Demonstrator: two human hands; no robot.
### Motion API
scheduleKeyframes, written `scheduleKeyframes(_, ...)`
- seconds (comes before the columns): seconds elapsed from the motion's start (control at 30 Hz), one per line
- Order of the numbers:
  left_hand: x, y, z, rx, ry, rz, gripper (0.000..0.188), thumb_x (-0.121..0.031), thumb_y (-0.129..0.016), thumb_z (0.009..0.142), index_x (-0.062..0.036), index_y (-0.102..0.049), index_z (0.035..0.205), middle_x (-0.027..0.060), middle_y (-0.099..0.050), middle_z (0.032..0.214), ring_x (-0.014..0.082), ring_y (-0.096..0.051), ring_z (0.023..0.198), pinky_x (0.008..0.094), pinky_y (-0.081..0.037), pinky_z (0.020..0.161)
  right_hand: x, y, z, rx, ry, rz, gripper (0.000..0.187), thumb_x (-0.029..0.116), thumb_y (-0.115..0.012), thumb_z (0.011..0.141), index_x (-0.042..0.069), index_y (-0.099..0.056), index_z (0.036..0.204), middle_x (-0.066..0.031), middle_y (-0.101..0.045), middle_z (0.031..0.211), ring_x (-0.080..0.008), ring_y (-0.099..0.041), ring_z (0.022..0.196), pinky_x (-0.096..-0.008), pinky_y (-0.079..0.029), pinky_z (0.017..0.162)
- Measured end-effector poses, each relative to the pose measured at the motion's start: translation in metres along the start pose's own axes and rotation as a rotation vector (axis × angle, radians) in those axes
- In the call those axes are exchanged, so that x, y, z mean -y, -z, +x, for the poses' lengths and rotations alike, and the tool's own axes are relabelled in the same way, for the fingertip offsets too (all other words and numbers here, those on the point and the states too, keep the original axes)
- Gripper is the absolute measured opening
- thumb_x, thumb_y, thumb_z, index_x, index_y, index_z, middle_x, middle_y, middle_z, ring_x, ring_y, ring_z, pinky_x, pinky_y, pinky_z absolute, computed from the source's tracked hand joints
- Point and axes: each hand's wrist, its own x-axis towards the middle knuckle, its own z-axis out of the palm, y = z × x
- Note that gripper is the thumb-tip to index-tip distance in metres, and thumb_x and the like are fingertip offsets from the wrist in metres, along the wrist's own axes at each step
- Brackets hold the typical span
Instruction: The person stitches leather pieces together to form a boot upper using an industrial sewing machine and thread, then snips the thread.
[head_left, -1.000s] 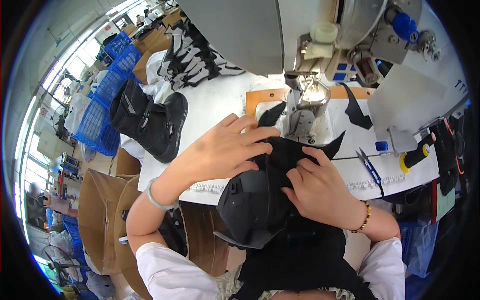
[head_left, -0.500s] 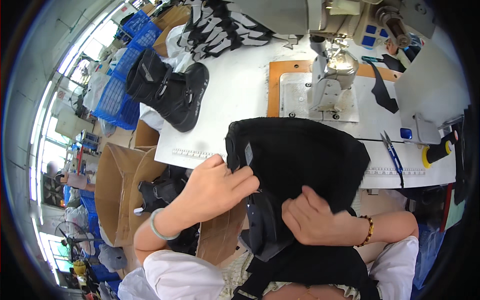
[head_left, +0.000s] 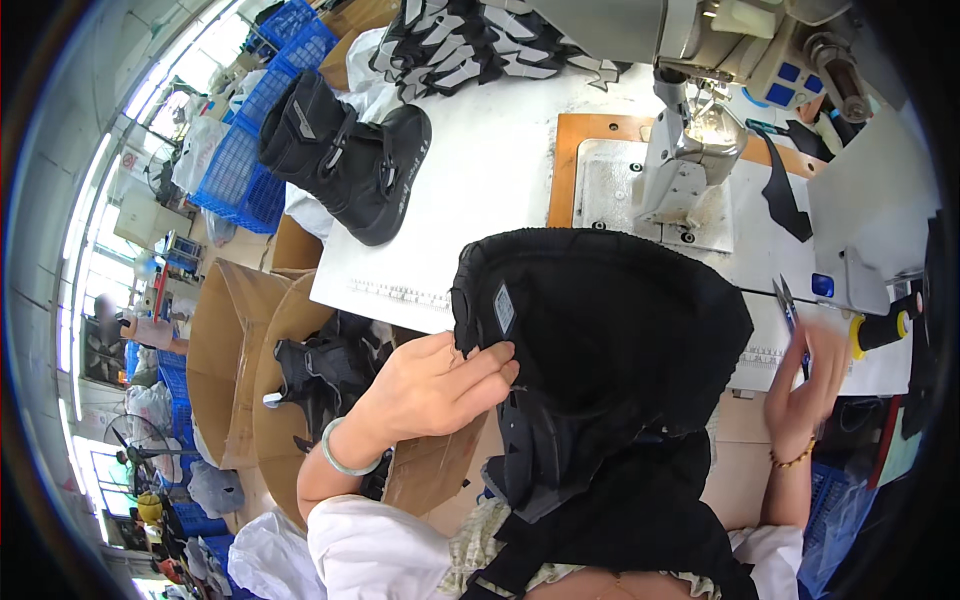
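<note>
My left hand (head_left: 432, 392) pinches the left edge of a black boot upper (head_left: 620, 320), which spreads over the table's front edge and down over my lap. A small grey label (head_left: 504, 307) shows on its lining close to my fingers. At the right, my right hand (head_left: 812, 375) is over the handles of blue thread snips (head_left: 787, 305). Motion blurs its fingers, so their grip cannot be made out. The snips' blades point away from me. A finished black boot (head_left: 345, 160) lies on its side on the table at the far left.
Beyond the upper stands a sewing machine (head_left: 690, 150) on a white table (head_left: 490, 150). Cut black-and-grey pieces (head_left: 470, 50) are piled at the back. A black thread spool (head_left: 882, 330) is at the right. A cardboard box (head_left: 230, 370) holding black uppers stands at the left.
My right hand has left the boot upper and moved right to the thread snips. My left hand keeps its pinch on the upper. The view has shifted slightly.
</note>
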Motion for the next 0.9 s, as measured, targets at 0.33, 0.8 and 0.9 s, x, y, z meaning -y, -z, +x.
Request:
scheduleKeyframes(0.33,0.008,0.009,-0.005,0.113,0.159,-0.098,0.025,-0.019,-0.071,0.066,-0.0101,-0.055,0.082,-0.0009,-0.062,0.091,0.0124,-0.05,0.055,0.0238,-0.032,0.046,-0.086,-0.06,-0.023,0.32,-0.278,-0.193,0.02,0.007,-0.05,0.084,-0.004,-0.05,0.101,-0.017,-0.049,0.09,-0.0334,-0.048,0.087,-0.0391,-0.041,0.076)
scheduleKeyframes(0.8,-0.024,0.067,-0.032,-0.149,0.401,0.683,0.031,-0.017,-0.075,0.061,-0.011,-0.059,0.087,0.0014,-0.064,0.086,0.0103,-0.054,0.056,0.0209,-0.029,0.049,0.068,0.021,0.023,0.369,0.012,0.879,0.026,0.024,-0.045,0.087,0.003,-0.056,0.098,-0.004,-0.054,0.066,-0.016,-0.051,0.054,-0.0317,-0.04,0.051)
scheduleKeyframes(0.9,-0.016,0.056,-0.042,-0.107,0.313,0.835,0.02,-0.003,-0.06,0.069,-0.0116,-0.059,0.087,-0.0003,-0.063,0.089,0.0065,-0.043,0.047,0.0209,-0.031,0.045,0.122,0.02,0.058,0.466,0.483,0.83,0.055,0.036,-0.063,0.075,0.002,-0.051,0.117,-0.0021,-0.051,0.078,-0.0116,-0.052,0.056,-0.0226,-0.042,0.043)
